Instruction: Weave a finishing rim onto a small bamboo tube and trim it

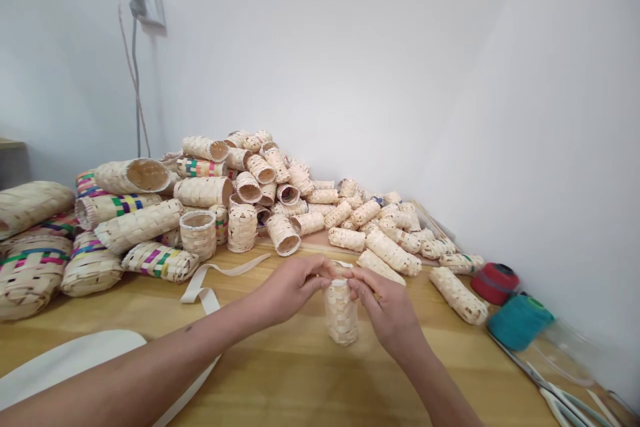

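A small woven basket tube [342, 320] of pale strips stands upright before me on the wooden table. My left hand [295, 283] pinches its rim from the left, thumb outside and fingers over the top. From the right, my right hand [383, 300] grips the same rim with thumb and fingers. A white band [339, 283] shows at the rim between my two hands. A long white ribbon [207, 297] lies behind my left forearm, and its far end reaches toward the heaped baskets. The inside of the tube is mostly hidden.
Many woven basket tubes [203, 192] are heaped along the wall, some with coloured strips. To the right lie a red thread spool [495, 282], a teal thread spool [520, 321] and scissors [553, 393]. A white oval piece [75, 357] is at left. A wall socket [153, 7] holds plugged cords.
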A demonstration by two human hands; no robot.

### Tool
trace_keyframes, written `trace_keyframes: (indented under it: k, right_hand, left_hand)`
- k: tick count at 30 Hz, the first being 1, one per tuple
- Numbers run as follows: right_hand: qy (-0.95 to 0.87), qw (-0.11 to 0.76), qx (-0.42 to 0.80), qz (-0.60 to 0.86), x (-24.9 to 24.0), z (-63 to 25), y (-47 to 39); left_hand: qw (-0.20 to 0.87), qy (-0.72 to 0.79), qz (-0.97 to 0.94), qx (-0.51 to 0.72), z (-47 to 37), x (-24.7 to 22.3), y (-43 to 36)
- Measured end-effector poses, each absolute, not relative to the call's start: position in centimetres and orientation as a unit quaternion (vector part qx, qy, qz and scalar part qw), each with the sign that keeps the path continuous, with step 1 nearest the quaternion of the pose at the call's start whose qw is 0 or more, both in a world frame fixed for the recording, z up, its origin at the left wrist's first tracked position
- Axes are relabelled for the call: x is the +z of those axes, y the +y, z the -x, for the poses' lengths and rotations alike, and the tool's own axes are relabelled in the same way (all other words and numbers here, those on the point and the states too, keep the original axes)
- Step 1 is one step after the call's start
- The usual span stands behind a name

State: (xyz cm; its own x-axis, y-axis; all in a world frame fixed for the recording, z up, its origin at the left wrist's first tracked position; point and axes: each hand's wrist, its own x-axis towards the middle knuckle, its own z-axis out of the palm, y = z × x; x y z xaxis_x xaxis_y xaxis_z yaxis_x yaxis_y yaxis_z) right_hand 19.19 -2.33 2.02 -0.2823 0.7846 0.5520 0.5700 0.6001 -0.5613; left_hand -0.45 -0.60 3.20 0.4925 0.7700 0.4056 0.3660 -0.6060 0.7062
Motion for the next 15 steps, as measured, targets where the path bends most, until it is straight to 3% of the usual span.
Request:
trace_keyframes:
  k: [8,15]
  right_hand:
    - [-0.798,0.386,0.108,0.45,2.47,-19.82,-2.02]
    - [-0.823,0.37,0.101,0.42,2.77,-19.67,-2.39]
  left_hand:
    - [0.286,0.323,-0.828,0.359,0.34,2.91,-0.38]
    - [0.389,0.27,-0.81,0.347,0.26,3.42,-0.46]
